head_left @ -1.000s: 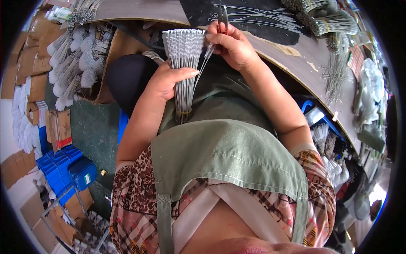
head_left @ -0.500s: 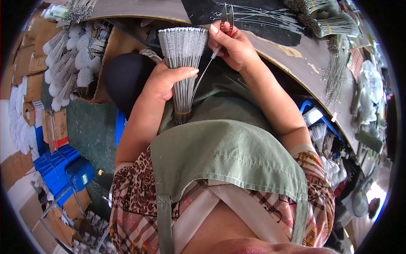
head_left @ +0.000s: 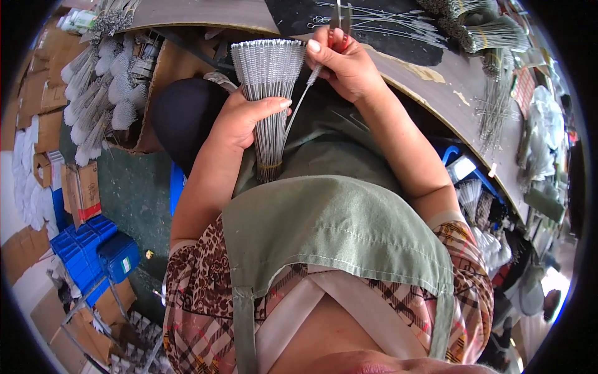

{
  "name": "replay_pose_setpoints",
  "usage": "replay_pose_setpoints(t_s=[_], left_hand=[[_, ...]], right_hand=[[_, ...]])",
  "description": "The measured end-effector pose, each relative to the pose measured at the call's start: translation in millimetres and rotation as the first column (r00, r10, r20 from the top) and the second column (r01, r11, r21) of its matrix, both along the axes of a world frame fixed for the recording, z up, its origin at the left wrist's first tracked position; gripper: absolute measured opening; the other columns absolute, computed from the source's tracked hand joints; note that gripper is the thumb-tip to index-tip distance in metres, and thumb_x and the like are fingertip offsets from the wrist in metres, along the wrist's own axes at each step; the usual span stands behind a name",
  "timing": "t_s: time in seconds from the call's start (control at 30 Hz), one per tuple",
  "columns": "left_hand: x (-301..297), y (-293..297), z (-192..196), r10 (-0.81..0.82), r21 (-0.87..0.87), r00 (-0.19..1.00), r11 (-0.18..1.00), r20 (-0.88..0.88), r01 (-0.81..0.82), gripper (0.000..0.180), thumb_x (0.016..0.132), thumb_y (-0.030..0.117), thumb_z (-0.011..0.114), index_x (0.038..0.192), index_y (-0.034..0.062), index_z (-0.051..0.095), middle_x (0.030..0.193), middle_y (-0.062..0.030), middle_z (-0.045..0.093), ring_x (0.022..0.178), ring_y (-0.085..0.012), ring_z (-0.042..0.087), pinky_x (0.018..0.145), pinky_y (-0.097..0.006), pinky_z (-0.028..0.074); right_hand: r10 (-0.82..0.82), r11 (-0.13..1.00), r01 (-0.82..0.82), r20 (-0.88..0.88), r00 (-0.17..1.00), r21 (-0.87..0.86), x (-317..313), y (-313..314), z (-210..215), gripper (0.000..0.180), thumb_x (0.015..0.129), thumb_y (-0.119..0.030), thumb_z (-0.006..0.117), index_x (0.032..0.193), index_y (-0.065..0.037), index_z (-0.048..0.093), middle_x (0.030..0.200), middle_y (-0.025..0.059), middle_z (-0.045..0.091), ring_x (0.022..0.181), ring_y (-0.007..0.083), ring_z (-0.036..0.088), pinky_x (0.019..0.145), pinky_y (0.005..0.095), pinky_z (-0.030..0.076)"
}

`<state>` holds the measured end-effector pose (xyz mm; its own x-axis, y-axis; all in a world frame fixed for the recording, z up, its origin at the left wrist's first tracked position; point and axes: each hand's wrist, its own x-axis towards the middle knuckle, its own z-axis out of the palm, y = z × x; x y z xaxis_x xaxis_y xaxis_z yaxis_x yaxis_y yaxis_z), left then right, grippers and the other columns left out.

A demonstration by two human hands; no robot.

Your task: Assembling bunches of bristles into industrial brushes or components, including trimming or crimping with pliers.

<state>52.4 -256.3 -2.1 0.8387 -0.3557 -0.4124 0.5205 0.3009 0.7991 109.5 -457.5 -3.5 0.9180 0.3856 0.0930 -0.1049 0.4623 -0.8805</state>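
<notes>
My left hand (head_left: 244,118) grips a fanned bundle of thin wire brushes (head_left: 266,68) with grey bristle tips, bound near the bottom by a band. My right hand (head_left: 344,62) pinches a single wire brush (head_left: 303,93) at its bristled end, beside the fan's right edge, and also holds scissors with red handles (head_left: 339,28), whose blades point up over the dark mat. Both hands are above my lap, which a green apron (head_left: 336,218) covers.
A curved workbench (head_left: 436,81) runs along the top and right, with loose wires on a dark mat (head_left: 380,25) and bundles of brushes (head_left: 479,31). A cardboard box of white brushes (head_left: 106,100) sits at left, near a black bag (head_left: 184,118). Blue crates (head_left: 93,249) stand lower left.
My right hand has drawn one brush out from the fan's right side and come slightly lower. The bundle in my left hand has stayed nearly in place.
</notes>
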Motion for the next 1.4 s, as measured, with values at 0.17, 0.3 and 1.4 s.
replay_pose_setpoints(t_s=[0.17, 0.3, 1.4], left_hand=[[0.2, 1.3, -6.2, -0.014, 0.012, 0.998, 1.000, 0.058, 0.014, 0.024, 0.074, 0.008, 0.070, 0.096, -0.0009, 0.063, 0.084, -0.0085, 0.065, 0.074, -0.0179, 0.064, 0.068, -0.031, 0.053], [-0.1, 0.6, -5.2, -0.024, 0.008, 0.996, 1.000, 0.081, 0.023, 0.026, 0.076, 0.012, 0.069, 0.097, -0.0014, 0.062, 0.085, -0.0096, 0.066, 0.075, -0.0190, 0.065, 0.070, -0.032, 0.054], [0.3, -1.0, -4.8, -0.046, -0.075, 0.998, 0.996, 0.048, 0.049, 0.028, 0.074, 0.003, 0.069, 0.101, 0.0000, 0.062, 0.090, -0.0049, 0.065, 0.080, -0.0144, 0.063, 0.075, -0.028, 0.050]], right_hand=[[0.063, 0.997, -0.062, -0.012, 0.998, 0.053, 0.9, -2.0, -0.2, 0.018, 0.087, -0.020, 0.065, 0.074, -0.012, 0.054, 0.061, -0.0052, 0.046, 0.053, 0.0047, 0.039, 0.046, 0.0200, 0.025], [0.073, 0.996, -0.068, -0.088, 0.993, 0.061, -1.8, -5.0, 0.8, 0.019, 0.088, -0.022, 0.064, 0.077, -0.011, 0.052, 0.063, -0.0045, 0.044, 0.054, 0.0060, 0.039, 0.046, 0.0201, 0.025], [0.157, 0.979, -0.129, -0.177, 0.972, 0.160, 3.3, -11.8, -3.9, 0.016, 0.084, -0.020, 0.067, 0.085, -0.009, 0.055, 0.070, -0.0031, 0.048, 0.064, 0.0098, 0.044, 0.059, 0.0222, 0.038]])
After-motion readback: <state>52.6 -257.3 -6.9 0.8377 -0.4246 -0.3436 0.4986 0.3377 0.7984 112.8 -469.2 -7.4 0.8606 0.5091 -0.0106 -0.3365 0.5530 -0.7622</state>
